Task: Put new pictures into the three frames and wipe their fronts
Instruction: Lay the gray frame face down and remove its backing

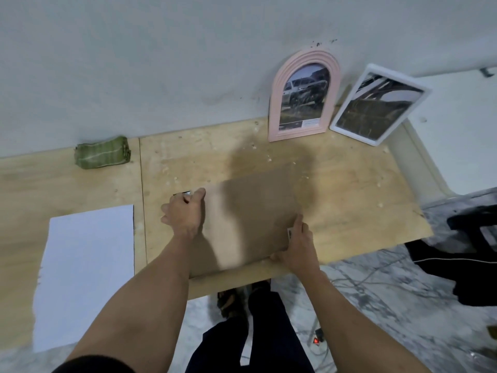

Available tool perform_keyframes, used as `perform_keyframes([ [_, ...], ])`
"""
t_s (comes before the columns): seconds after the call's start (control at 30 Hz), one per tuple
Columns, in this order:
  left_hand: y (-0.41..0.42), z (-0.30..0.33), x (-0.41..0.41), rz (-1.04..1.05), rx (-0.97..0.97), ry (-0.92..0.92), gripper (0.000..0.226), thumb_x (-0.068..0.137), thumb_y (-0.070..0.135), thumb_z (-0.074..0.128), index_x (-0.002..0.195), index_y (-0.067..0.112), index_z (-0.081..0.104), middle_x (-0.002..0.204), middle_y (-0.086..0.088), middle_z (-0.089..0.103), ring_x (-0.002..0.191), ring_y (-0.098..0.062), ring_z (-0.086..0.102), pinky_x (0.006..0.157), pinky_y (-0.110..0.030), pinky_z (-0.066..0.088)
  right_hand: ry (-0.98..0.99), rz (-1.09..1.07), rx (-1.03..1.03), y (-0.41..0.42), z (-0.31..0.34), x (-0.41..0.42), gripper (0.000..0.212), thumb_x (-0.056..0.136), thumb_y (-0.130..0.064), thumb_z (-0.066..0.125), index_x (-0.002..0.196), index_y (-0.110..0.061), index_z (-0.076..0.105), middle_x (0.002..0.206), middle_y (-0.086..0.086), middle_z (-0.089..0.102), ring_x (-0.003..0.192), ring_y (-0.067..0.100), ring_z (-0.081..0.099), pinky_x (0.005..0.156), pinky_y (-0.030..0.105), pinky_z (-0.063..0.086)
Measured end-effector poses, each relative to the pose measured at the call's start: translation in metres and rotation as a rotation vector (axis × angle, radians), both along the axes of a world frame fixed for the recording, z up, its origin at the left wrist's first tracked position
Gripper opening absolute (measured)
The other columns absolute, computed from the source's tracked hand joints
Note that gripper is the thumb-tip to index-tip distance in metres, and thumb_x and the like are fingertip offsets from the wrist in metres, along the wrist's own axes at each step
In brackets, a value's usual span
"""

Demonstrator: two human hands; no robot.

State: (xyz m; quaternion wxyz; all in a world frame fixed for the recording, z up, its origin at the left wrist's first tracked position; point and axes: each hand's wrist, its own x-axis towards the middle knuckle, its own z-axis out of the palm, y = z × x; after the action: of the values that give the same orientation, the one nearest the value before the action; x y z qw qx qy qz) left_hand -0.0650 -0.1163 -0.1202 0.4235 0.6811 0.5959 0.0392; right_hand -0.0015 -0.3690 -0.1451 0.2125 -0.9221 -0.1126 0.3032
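Observation:
A brown backing board [247,222], the back of a frame lying face down, rests on the wooden table [349,195] in front of me. My left hand [185,214] holds its left edge near the far corner, fingers curled over the rim. My right hand [298,243] grips its near right corner, thumb along the front edge. A pink arched frame [305,96] with a car picture and a white rectangular frame [376,105] with a landscape picture lean against the wall at the back right. A white sheet of paper [86,270] lies to the left.
A folded green cloth [103,152] lies by the wall at the back left. The table's front edge runs just under the board; below it are marble floor, my legs and a power strip [318,337]. Dark clothing [462,251] sits at the right.

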Motion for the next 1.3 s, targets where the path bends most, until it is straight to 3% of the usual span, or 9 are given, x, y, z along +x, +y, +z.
perform_keyframes([
  [0.17, 0.006, 0.01, -0.004, 0.087, -0.139, -0.07, 0.038, 0.088, 0.05, 0.063, 0.096, 0.013, 0.063, 0.132, -0.02, 0.049, 0.131, -0.039, 0.035, 0.11, -0.047, 0.025, -0.076, -0.067, -0.012, 0.002, 0.001, -0.003, 0.122, 0.059, -0.03, 0.087, 0.147, -0.013, 0.004, 0.14, 0.01, 0.022, 0.126, 0.031, 0.033, 0.098, 0.041, 0.043],
  [0.27, 0.008, 0.011, -0.007, 0.084, -0.131, -0.093, 0.046, 0.088, 0.053, 0.062, 0.096, 0.008, 0.068, 0.117, -0.015, 0.053, 0.129, -0.037, 0.037, 0.109, -0.048, 0.024, -0.234, -0.037, -0.175, 0.004, 0.005, -0.005, 0.111, 0.06, -0.037, 0.083, 0.143, -0.014, 0.013, 0.138, 0.01, 0.027, 0.122, 0.031, 0.034, 0.099, 0.042, 0.035],
  [0.37, 0.007, 0.017, -0.007, 0.07, -0.108, -0.082, 0.043, 0.09, 0.053, 0.061, 0.087, 0.01, 0.063, 0.102, -0.008, 0.049, 0.127, -0.037, 0.041, 0.11, -0.048, 0.027, -0.151, -0.046, -0.131, 0.002, 0.01, -0.002, 0.106, 0.063, -0.033, 0.081, 0.144, -0.014, 0.016, 0.138, 0.008, 0.029, 0.126, 0.032, 0.033, 0.101, 0.045, 0.031],
  [0.6, 0.007, 0.029, -0.01, 0.026, -0.112, -0.127, 0.048, 0.083, 0.063, 0.061, 0.078, 0.016, 0.063, 0.111, -0.011, 0.065, 0.118, -0.036, 0.051, 0.109, -0.051, 0.031, 0.114, -0.435, 0.384, -0.026, 0.039, 0.034, 0.02, 0.087, -0.007, 0.057, 0.098, -0.012, 0.073, 0.096, 0.007, 0.073, 0.091, 0.024, 0.068, 0.081, 0.042, 0.056],
  [0.7, 0.003, 0.043, -0.001, 0.042, -0.142, -0.232, 0.047, 0.08, 0.059, 0.068, 0.069, 0.014, 0.059, 0.092, -0.009, 0.066, 0.094, -0.031, 0.058, 0.096, -0.048, 0.047, 0.168, -0.508, 0.494, -0.034, 0.062, 0.056, 0.014, 0.09, -0.002, 0.059, 0.089, -0.007, 0.072, 0.082, 0.006, 0.071, 0.074, 0.02, 0.065, 0.073, 0.037, 0.053],
  [0.8, -0.009, 0.06, 0.015, 0.088, -0.225, -0.405, 0.031, 0.088, 0.03, 0.072, 0.066, 0.014, 0.056, 0.074, -0.004, 0.059, 0.072, -0.023, 0.053, 0.069, -0.034, 0.045, 0.167, -0.563, 0.504, -0.053, 0.073, 0.089, 0.013, 0.09, -0.005, 0.061, 0.097, -0.004, 0.071, 0.085, 0.007, 0.07, 0.078, 0.022, 0.063, 0.079, 0.041, 0.052],
  [0.87, -0.021, 0.066, 0.025, 0.052, -0.276, -0.452, 0.006, 0.088, 0.012, 0.068, 0.083, 0.009, 0.068, 0.082, -0.007, 0.066, 0.077, -0.024, 0.059, 0.077, -0.034, 0.049, 0.167, -0.607, 0.507, -0.075, 0.076, 0.113, 0.018, 0.09, -0.005, 0.062, 0.105, 0.001, 0.07, 0.087, 0.008, 0.069, 0.082, 0.026, 0.063, 0.081, 0.042, 0.051],
  [0.97, -0.051, 0.062, 0.041, -0.004, -0.348, -0.403, 0.016, 0.088, 0.001, 0.066, 0.103, -0.001, 0.07, 0.086, -0.01, 0.068, 0.077, -0.026, 0.062, 0.077, -0.037, 0.052, 0.174, -0.673, 0.504, -0.116, 0.077, 0.15, 0.024, 0.089, -0.001, 0.062, 0.112, 0.005, 0.066, 0.087, 0.01, 0.066, 0.086, 0.028, 0.06, 0.086, 0.044, 0.05],
  [1.3, -0.19, 0.025, 0.112, -0.101, -0.384, -0.264, 0.028, 0.088, -0.009, 0.055, 0.083, 0.01, 0.075, 0.074, -0.012, 0.067, 0.061, -0.025, 0.05, 0.062, -0.033, 0.047, 0.044, -0.531, 0.245, -0.227, 0.062, 0.234, 0.015, 0.089, -0.005, 0.058, 0.095, -0.008, 0.072, 0.095, 0.009, 0.065, 0.097, 0.032, 0.063, 0.091, 0.049, 0.053],
])
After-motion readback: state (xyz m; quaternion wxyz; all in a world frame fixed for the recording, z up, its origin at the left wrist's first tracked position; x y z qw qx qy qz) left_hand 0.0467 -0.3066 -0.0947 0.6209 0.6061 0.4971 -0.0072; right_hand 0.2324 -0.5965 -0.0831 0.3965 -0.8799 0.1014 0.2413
